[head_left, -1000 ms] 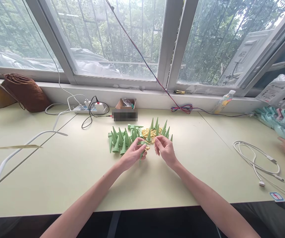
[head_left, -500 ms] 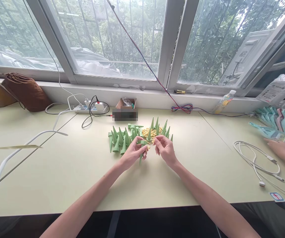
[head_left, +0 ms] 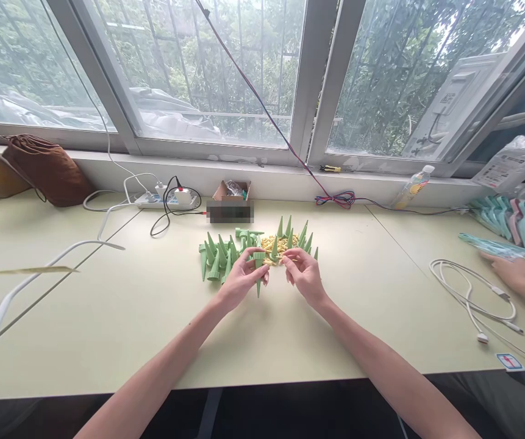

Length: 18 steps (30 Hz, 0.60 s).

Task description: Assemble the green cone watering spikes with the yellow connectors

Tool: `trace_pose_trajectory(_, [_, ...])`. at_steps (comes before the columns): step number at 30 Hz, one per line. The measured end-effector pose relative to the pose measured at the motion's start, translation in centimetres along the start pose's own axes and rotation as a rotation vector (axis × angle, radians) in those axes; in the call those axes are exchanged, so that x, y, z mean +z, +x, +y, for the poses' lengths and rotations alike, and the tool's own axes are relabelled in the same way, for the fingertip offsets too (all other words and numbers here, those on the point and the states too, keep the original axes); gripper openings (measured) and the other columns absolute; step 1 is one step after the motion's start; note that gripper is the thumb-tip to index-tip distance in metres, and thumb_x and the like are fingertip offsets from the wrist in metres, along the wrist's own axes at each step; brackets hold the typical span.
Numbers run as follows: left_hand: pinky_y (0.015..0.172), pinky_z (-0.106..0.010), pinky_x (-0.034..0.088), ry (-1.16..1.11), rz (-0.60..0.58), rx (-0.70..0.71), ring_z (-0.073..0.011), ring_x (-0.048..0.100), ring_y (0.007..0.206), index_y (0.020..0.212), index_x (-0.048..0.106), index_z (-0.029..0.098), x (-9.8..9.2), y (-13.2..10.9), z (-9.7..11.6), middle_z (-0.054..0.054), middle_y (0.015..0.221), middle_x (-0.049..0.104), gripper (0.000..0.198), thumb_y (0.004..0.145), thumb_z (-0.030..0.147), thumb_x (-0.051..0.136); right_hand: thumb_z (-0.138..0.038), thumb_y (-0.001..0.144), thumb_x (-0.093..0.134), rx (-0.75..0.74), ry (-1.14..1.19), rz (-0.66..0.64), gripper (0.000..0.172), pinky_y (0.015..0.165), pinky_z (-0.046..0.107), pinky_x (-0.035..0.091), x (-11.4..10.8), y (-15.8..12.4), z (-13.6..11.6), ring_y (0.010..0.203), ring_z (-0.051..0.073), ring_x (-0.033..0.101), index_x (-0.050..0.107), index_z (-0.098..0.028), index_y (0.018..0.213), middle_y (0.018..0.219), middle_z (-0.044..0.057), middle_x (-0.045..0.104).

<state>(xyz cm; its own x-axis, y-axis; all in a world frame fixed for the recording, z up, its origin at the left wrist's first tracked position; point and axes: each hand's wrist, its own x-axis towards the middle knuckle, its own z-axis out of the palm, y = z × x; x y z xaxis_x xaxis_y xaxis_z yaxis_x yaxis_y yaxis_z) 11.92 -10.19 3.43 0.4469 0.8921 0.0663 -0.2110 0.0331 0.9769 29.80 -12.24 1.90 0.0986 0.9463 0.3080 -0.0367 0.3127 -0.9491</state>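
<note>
My left hand is closed round a green plastic spike, holding it cap up and point down above the table. My right hand is pinched just to its right, with a small yellow piece at the fingertips. Beyond both hands lies a pile of small yellow pieces. Several more green spikes stand or lie left of the pile, and others point upward at its right. My fingers partly cover the held spike.
A small cardboard box and a power strip sit by the window ledge. A bottle leans at the back right. Coiled white cables lie on the right, near another person's hand on a plastic bag.
The spike in my left hand has turned more upright, and that hand has shifted slightly left. My right hand has barely moved. The other person's bag has flattened.
</note>
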Motion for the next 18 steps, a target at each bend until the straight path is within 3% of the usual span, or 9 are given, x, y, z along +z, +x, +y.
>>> trace_pose_trajectory(8, [0.058,-0.028,0.052,0.105,0.088,0.084,-0.0136,0.06,0.058,0.118,0.043,0.024,0.39,-0.04,0.3,0.004,0.069,0.061,0.048,0.081,0.038,0.071,-0.043,0.084,0.068,-0.011,-0.027,0.014,0.024,0.041,0.023,0.045,0.07,-0.16,-0.01,0.047,0.008,0.049,0.062,-0.021,0.092,0.079,0.0,0.06])
trace_pose_trajectory(18, [0.058,-0.028,0.052,0.192,0.058,0.17,-0.0123,0.06,0.057,0.116,0.046,0.024,0.55,-0.06,-0.38,0.004,0.069,0.057,0.037,0.087,0.036,0.065,-0.042,0.088,0.063,-0.096,-0.18,-0.043,0.022,0.05,0.026,0.049,0.18,-0.48,-0.09,0.057,0.012,0.056,0.062,-0.02,0.093,0.084,0.003,0.063])
